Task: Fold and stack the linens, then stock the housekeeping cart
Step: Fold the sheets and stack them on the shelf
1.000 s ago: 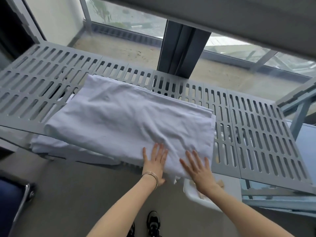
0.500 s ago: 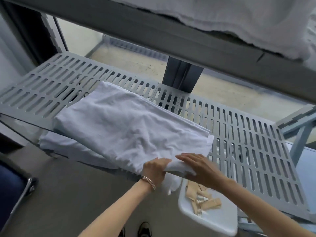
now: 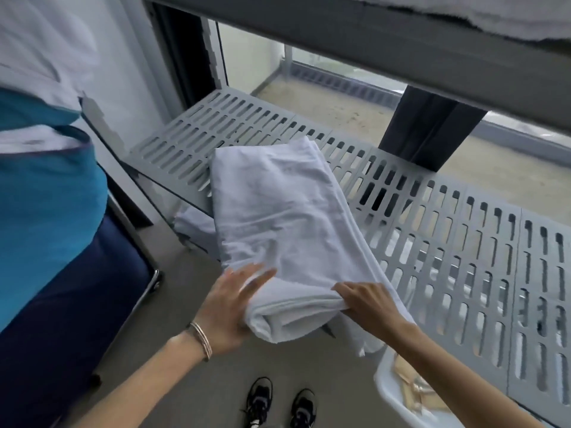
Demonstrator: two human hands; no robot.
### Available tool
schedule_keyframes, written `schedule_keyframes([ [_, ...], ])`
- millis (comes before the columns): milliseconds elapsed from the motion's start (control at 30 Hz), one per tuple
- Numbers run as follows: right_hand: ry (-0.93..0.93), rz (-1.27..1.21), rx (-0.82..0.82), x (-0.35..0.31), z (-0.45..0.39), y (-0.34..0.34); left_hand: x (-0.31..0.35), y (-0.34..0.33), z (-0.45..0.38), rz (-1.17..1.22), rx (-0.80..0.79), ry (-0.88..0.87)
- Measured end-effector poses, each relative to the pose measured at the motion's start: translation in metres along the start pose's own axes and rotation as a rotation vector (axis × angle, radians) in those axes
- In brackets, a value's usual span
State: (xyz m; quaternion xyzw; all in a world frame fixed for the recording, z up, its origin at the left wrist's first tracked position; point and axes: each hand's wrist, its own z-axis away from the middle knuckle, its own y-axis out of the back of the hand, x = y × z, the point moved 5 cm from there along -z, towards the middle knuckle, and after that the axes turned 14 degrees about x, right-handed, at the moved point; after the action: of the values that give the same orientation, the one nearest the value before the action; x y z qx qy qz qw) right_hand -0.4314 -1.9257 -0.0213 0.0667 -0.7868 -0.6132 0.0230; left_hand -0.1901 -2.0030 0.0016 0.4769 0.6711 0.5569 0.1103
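Observation:
A folded white sheet (image 3: 284, 223) lies on the grey slotted cart shelf (image 3: 463, 242), its near end hanging over the shelf's front edge. My left hand (image 3: 230, 307), a bracelet on the wrist, cups the near left corner of the bundle from the side and below, fingers spread. At the near right edge, my right hand (image 3: 367, 304) pinches the folded layers. More white linen (image 3: 193, 225) shows on the level below, under the shelf's left part.
A blue and navy laundry bag on a metal frame (image 3: 61, 242) stands at left. The upper shelf beam (image 3: 370, 41) carries white linen (image 3: 509, 13). A white tray of small tan packets (image 3: 398, 393) sits low right. My black shoes (image 3: 278, 406) stand on the grey floor.
The sheet, spread flat under both palms a second ago, is now a narrower bundle, its near end gripped and pulled off the shelf edge. My view has swung left.

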Motion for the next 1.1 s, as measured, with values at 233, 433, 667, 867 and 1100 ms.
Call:
schedule_keyframes([
  [233, 0.010, 0.039, -0.149, -0.033, -0.057, 0.045, 0.102, -0.024, 0.019, -0.469, 0.230, -0.054],
  [433, 0.105, 0.079, -0.073, -0.037, -0.076, 0.063, 0.066, -0.016, -0.016, -0.571, 0.175, 0.215],
  [667, 0.098, -0.002, 0.135, -0.058, -0.025, 0.059, 0.039, 0.046, -0.043, -0.558, -0.171, 0.411],
  [867, 0.077, 0.009, -0.080, -0.045, -0.010, 0.086, 0.043, 0.061, -0.027, -0.549, -0.450, 0.316],
  [1100, 0.089, 0.013, -0.451, -0.039, -0.088, 0.124, 0.000, 0.099, -0.045, -0.554, -0.551, 0.411],
])
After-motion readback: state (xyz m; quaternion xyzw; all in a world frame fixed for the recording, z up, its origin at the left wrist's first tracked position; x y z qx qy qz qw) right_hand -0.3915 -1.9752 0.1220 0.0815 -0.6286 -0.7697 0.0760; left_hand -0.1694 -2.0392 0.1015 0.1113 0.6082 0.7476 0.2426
